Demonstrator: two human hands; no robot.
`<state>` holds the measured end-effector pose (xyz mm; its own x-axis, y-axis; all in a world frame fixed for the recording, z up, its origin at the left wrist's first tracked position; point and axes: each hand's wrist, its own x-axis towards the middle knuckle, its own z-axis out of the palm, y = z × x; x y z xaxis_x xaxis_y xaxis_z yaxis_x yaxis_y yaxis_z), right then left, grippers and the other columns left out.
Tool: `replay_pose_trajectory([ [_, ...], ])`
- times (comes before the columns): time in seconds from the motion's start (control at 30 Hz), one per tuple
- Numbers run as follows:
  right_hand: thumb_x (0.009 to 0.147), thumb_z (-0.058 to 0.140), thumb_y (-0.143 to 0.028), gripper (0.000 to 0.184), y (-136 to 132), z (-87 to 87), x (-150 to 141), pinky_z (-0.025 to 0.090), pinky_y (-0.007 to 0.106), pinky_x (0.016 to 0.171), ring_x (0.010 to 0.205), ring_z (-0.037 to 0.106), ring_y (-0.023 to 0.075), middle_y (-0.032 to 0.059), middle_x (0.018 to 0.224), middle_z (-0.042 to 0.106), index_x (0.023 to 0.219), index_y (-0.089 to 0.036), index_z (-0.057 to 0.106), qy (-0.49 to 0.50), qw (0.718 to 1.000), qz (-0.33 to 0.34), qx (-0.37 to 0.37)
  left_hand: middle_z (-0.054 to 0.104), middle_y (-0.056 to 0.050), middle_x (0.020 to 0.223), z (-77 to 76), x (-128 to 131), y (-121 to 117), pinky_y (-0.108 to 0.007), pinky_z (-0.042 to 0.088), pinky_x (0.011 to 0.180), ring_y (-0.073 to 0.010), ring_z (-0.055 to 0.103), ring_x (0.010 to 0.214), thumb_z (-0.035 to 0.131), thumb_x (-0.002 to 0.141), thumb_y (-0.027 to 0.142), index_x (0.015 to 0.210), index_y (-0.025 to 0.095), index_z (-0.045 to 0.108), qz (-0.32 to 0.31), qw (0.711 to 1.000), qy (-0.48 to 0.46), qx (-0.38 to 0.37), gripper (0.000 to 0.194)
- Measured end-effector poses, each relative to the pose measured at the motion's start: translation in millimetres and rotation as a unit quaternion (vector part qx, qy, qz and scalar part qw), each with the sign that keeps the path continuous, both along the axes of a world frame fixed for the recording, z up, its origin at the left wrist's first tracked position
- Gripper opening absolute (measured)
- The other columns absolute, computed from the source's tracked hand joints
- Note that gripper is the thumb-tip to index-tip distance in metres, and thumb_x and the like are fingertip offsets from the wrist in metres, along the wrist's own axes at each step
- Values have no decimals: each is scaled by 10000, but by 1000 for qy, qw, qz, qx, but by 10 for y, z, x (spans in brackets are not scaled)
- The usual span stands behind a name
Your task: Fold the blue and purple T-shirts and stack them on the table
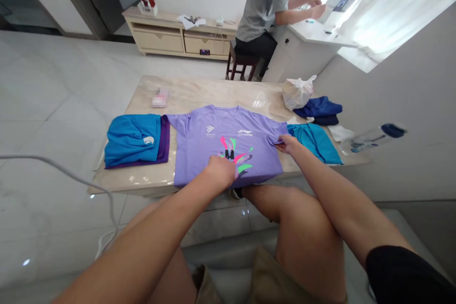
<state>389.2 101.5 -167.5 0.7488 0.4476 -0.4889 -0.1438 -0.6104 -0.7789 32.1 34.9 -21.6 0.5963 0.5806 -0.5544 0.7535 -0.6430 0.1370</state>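
Observation:
A lavender Li-Ning T-shirt lies flat and face up on a beige marble table, with its print of pink, green and black shapes towards the near edge. My left hand rests on the lower part of the shirt, over the print, and its fingers are partly hidden. My right hand is at the shirt's right side, with its fingers pinching the edge of the fabric near the sleeve. The shirt's near edge reaches the table's front edge, above my knees.
A folded blue garment sits on purple cloth at the left. To the right lie a teal garment, navy cloth, a white plastic bag and a water bottle. A seated person works at a white counter beyond.

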Motion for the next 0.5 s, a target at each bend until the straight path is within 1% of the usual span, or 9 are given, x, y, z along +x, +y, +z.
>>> replay_pose_trajectory([
  [0.03,939,705,-155,132,-38,19,-6,678,326,696,689,752,176,40,788,730,1046,-180,633,14,1000,-4,-9,771,-215,1362,7,27,-17,-434,547,1052,-348,721,1283,605,1057,388,1317,176,778,-3,1000,-3,7,377],
  [0.1,971,696,-182,102,-87,69,-42,675,308,705,684,757,163,37,791,743,1044,-186,625,23,1000,-7,-15,774,-210,1361,25,68,-42,-432,553,1045,-346,728,1269,585,1071,428,1339,184,766,-8,1000,-5,16,405],
  [0.17,997,686,-216,85,-111,131,-101,674,315,718,711,772,172,60,836,770,1050,-189,626,18,1000,-9,-13,772,-219,1360,54,81,-50,-438,553,1050,-351,729,1267,588,1069,435,1352,180,761,-12,1000,-9,17,419],
  [0.23,1010,662,-225,77,-120,186,-158,672,332,722,747,784,191,101,907,791,1065,-180,632,-5,1000,-9,-11,761,-236,1376,91,60,-39,-447,553,1054,-360,726,1276,601,1058,409,1364,172,759,-10,1000,-19,16,418],
  [0.33,1018,606,-231,153,-96,247,-189,671,359,701,815,790,229,150,1006,789,1147,-159,644,-66,998,-1,-7,758,-245,1377,135,-27,-3,-452,552,1064,-364,726,1283,607,1047,372,1327,159,778,-3,1000,-28,9,392],
  [0.4,1020,553,-243,237,-34,289,-170,667,370,697,861,786,251,148,1032,778,1221,-157,646,-120,993,11,-6,757,-245,1381,141,-110,24,-451,553,1074,-364,726,1290,587,1054,361,1302,150,788,5,1000,-30,3,383],
  [0.5,1035,467,-294,333,148,378,-143,659,387,747,943,775,286,146,1066,768,1273,-157,656,-210,976,63,-4,752,-213,1414,109,-246,70,-431,560,1089,-354,722,1308,571,1064,378,1353,176,768,11,1000,-21,-14,404],
])
